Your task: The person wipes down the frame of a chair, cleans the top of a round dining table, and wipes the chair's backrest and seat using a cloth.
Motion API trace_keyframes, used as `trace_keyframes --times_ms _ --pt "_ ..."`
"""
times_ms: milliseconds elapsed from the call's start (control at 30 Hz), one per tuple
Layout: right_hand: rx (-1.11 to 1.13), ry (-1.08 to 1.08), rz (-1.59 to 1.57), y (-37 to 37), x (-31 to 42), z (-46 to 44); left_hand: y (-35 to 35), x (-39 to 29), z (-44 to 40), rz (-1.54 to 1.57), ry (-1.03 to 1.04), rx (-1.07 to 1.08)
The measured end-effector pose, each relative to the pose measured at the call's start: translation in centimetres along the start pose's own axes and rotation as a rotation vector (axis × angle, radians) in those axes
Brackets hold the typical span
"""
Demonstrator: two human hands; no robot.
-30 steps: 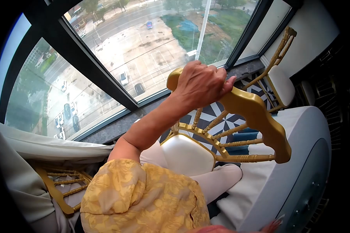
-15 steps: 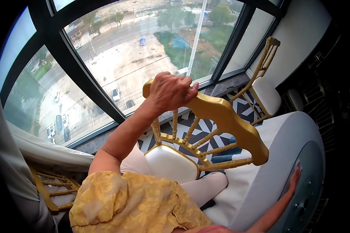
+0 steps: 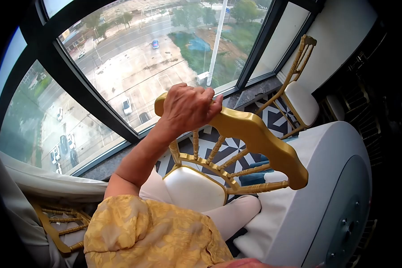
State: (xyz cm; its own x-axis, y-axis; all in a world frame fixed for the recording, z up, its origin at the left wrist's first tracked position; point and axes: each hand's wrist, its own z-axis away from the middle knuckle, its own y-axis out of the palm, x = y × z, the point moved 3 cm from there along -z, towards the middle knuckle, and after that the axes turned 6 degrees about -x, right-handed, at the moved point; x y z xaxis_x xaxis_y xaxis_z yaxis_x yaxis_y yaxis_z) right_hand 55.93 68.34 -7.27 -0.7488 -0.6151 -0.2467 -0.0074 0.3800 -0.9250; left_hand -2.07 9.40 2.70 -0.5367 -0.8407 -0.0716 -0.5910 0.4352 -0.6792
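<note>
Looked down beside a tall, dark-framed window (image 3: 76,80), with parked cars, a road and green ground outside, below. Had a round table (image 3: 295,214) on the right, draped in pale cloth and topped with a dark glass turntable (image 3: 353,196). Saw a black, white and grey patterned floor (image 3: 274,116) between table and window. Had a gold spindle-back chair (image 3: 194,187) directly in front, between the window and the table, its white seat close to pale-clad legs (image 3: 234,216). Could not tell whether all its feet touched the floor. Noticed a second gold chair (image 3: 301,102) with a white seat farther off, near the wall and the window corner. Saw a white curtain (image 3: 49,181) at left, and just below it the back of another gold chair (image 3: 53,228), partly hidden. Wore a yellow floral top (image 3: 152,236). Reached across with the left hand (image 3: 185,107), back upward, and held the chair's wavy top rail (image 3: 259,129) near its window-side end, fingers curled closely over it. Could not tell the state of the right hand's fingers, with that hand out of view.
</note>
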Motion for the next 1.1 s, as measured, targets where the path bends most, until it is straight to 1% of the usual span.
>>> trace_keyframes --times_ms 100,233,333,467,533,567,633,767,833,900,933,1000,1067,1100 --pt "0.01 -0.015 -0.008 -3.2 2.3 3.9 -0.1 -0.1 0.0 -0.002 -0.011 0.028" --pt "0.038 -0.036 -0.062 -6.1 5.0 5.2 0.0 0.1 0.1 0.021 0.002 -0.009" --pt "0.076 -0.038 -0.124 -6.8 7.1 4.1 0.1 0.2 0.2 0.047 0.014 -0.045" --pt "0.117 -0.015 -0.229 -7.2 10.3 1.5 -0.1 -0.1 0.0 0.031 0.006 -0.016" --pt "0.149 0.069 -0.294 -7.9 12.6 0.5 0.1 -0.2 -0.1 0.024 0.004 -0.001" --pt "0.157 0.071 -0.296 -5.3 11.7 0.1 0.1 -0.2 -0.1 0.012 0.001 0.0" --pt "-0.049 0.085 0.046 1.3 9.1 -3.1 0.2 -0.1 0.0 -0.017 -0.003 0.011" --pt "0.013 0.087 0.078 4.8 10.9 -11.1 0.4 0.1 0.1 0.01 0.001 -0.031" --pt "0.039 -0.035 0.089 6.5 12.5 -16.4 0.5 0.3 0.2 0.014 0.001 0.009" --pt "0.09 0.025 -0.131 9.5 12.8 -22.8 0.1 0.3 0.0 0.013 -0.016 0.032" --pt "0.123 -0.021 -0.161 10.4 13.1 -25.6 0.2 0.4 0.0 0.02 0.001 0.021" --pt "0.16 -0.072 -0.187 9.7 14.8 -27.5 0.1 0.4 0.1 0.053 0.027 0.015" --pt "0.227 0.029 -0.329 8.5 16.6 -28.8 0.1 0.7 0.2 0.05 0.035 0.013" --pt "0.226 0.025 -0.331 9.0 15.7 -28.6 0.1 0.7 0.2 0.061 0.055 0.023"
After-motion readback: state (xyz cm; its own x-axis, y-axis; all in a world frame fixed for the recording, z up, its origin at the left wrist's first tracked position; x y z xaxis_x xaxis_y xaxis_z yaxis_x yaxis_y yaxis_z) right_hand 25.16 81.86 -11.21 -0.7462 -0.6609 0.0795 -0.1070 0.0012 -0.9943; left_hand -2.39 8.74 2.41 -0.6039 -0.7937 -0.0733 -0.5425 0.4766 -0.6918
